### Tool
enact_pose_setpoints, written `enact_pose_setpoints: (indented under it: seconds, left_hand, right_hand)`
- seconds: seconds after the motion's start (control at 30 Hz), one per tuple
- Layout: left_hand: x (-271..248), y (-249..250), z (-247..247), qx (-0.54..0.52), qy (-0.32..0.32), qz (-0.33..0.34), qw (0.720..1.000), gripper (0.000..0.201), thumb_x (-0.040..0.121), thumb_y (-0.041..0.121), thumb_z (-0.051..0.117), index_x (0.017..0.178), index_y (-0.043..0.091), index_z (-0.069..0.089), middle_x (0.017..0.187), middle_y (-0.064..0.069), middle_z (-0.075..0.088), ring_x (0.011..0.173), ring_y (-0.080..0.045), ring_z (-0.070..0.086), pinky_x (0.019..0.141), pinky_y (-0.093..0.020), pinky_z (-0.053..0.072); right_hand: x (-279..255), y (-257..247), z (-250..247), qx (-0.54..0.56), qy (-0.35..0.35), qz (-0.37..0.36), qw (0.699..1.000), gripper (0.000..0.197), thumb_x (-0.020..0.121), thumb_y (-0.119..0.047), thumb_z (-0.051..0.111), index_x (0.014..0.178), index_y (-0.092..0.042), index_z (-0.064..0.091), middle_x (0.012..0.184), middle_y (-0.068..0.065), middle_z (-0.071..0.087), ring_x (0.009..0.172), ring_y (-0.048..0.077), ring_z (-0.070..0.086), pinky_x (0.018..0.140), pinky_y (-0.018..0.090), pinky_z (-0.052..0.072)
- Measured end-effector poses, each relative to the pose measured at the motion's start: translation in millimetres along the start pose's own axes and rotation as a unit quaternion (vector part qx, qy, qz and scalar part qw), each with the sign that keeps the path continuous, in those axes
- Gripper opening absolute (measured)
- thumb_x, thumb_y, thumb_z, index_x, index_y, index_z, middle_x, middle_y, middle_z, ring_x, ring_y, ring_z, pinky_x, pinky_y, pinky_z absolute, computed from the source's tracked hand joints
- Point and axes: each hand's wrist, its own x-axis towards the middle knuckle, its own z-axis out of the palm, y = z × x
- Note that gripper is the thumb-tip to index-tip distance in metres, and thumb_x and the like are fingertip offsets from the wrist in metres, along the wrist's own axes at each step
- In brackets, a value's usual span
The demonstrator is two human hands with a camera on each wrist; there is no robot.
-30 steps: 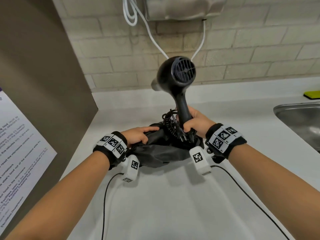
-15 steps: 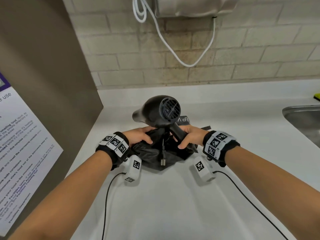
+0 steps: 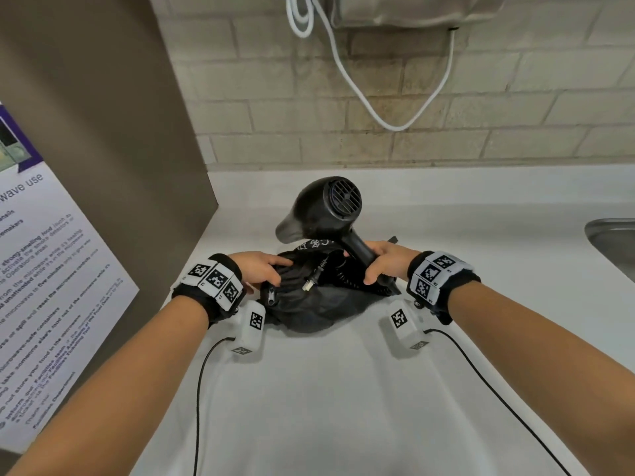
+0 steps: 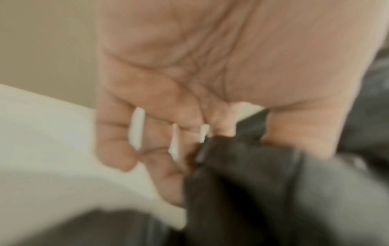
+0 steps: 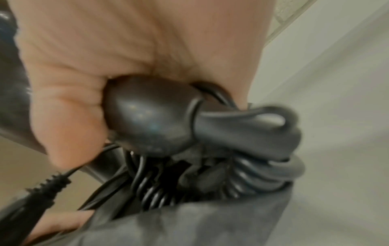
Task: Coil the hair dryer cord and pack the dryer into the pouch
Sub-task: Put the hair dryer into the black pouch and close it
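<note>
A black hair dryer (image 3: 326, 211) stands tilted over the open black pouch (image 3: 319, 307) on the white counter. My right hand (image 3: 379, 264) grips its handle low down, the handle's butt (image 5: 151, 114) showing under my palm. The coiled black cord (image 5: 248, 181) bunches at the pouch mouth, and the plug (image 3: 311, 281) sticks out over the pouch's front. My left hand (image 3: 261, 269) pinches the pouch's left edge (image 4: 238, 149) between thumb and fingers, near the zipper pull (image 3: 270, 297).
A brown panel (image 3: 103, 132) with a printed notice (image 3: 41, 286) stands close on the left. The steel sink's rim (image 3: 608, 235) is at the right edge. A white cord (image 3: 360, 94) hangs on the brick wall behind. The white counter (image 3: 326, 407) stretches toward me.
The dryer has come down from high above the pouch to just over it, handle end at the mouth. The plug now lies over the pouch's front. My left hand has kept its hold.
</note>
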Motion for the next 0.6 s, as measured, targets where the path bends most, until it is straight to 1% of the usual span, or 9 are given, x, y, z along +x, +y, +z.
enact_pose_setpoints:
  seconds: [0.07,0.13,0.23,0.27,0.33,0.4,0.5,0.57,0.6]
  left_hand:
    - [-2.3,-3.8,-3.8,-0.025,0.004,-0.034,0.999,0.052,0.088,0.014,0.05,0.131,0.04,0.04,0.113,0.0,0.058,0.083,-0.016,0.057,0.067,-0.026,0.042]
    - [-3.1,-5.7,-3.6,-0.069,0.005,-0.061,0.996,0.044,0.089,0.014,0.047,0.127,0.035,0.044,0.103,0.001,0.058,0.071,-0.016,0.059,0.065,-0.026,0.04]
    - [-3.5,-5.5,-2.7,-0.127,0.06,-0.06,0.988,0.038,0.091,0.004,0.039,0.124,0.021,0.048,0.089,-0.005,0.053,0.066,-0.021,0.056,0.05,-0.026,0.046]
    - [-1.0,-6.0,-3.8,-0.149,0.079,-0.048,0.984,0.042,0.091,0.0,0.036,0.126,0.02,0.046,0.09,-0.01,0.053,0.068,-0.025,0.056,0.051,-0.028,0.05]
    - [3.0,-6.9,-6.2,-0.173,0.107,-0.012,0.979,0.055,0.089,-0.005,0.034,0.135,0.024,0.04,0.104,-0.019,0.058,0.081,-0.033,0.06,0.067,-0.038,0.055]
    - [3.1,-5.8,-7.4,-0.196,0.127,0.012,0.972,0.063,0.088,-0.006,0.033,0.14,0.03,0.035,0.121,-0.019,0.055,0.095,-0.035,0.058,0.077,-0.045,0.053]
    - [-2.0,-1.7,-8.5,-0.188,0.141,0.045,0.971,0.07,0.089,-0.01,0.031,0.143,0.035,0.03,0.121,-0.004,0.045,0.102,-0.028,0.051,0.073,-0.04,0.052]
    - [-5.0,2.3,-9.8,-0.134,0.163,0.066,0.975,0.071,0.089,-0.012,0.028,0.143,0.032,0.032,0.121,-0.003,0.045,0.101,-0.03,0.051,0.071,-0.038,0.051]
    - [-6.6,5.0,-9.9,-0.106,0.185,0.085,0.973,0.07,0.087,-0.014,0.027,0.142,0.029,0.037,0.125,-0.005,0.049,0.103,-0.033,0.053,0.075,-0.038,0.051]
  right_hand:
    - [1.4,-0.7,-1.7,-0.01,0.001,0.005,1.0,0.054,0.045,-0.005,0.061,0.093,-0.03,0.061,0.095,0.011,0.062,0.101,0.037,0.059,0.092,0.048,0.049]
    - [1.9,-3.0,-3.2,-0.023,0.007,0.018,1.0,0.054,0.043,-0.002,0.057,0.088,-0.031,0.061,0.085,0.009,0.06,0.086,0.031,0.06,0.077,0.038,0.051]
    - [2.8,-6.0,-3.1,-0.049,0.003,0.027,0.998,0.055,0.04,0.0,0.054,0.086,-0.03,0.061,0.075,0.006,0.057,0.073,0.025,0.056,0.061,0.026,0.046]
    - [3.1,-6.4,-3.0,-0.058,0.001,0.031,0.998,0.054,0.04,0.0,0.054,0.085,-0.028,0.061,0.075,0.007,0.056,0.074,0.025,0.056,0.059,0.025,0.045]
    - [2.9,-8.5,-2.6,-0.07,-0.002,0.037,0.997,0.051,0.04,0.001,0.052,0.081,-0.027,0.062,0.076,0.006,0.055,0.077,0.025,0.055,0.059,0.024,0.044]
    - [2.0,-11.2,-2.0,-0.076,-0.002,0.041,0.996,0.053,0.04,0.001,0.05,0.083,-0.027,0.062,0.074,0.003,0.055,0.073,0.02,0.054,0.057,0.021,0.041]
    - [3.2,-12.8,-1.8,-0.077,0.002,0.044,0.996,0.052,0.046,0.006,0.051,0.086,-0.025,0.062,0.073,0.003,0.055,0.069,0.019,0.052,0.056,0.02,0.039]
    - [4.8,-12.2,-1.7,-0.079,0.0,0.044,0.996,0.05,0.054,0.012,0.051,0.084,-0.026,0.062,0.074,0.004,0.055,0.072,0.022,0.053,0.057,0.021,0.04]
    - [5.4,-12.0,-1.5,-0.082,0.001,0.045,0.996,0.05,0.056,0.014,0.051,0.085,-0.025,0.062,0.074,0.004,0.055,0.072,0.022,0.052,0.057,0.021,0.04]
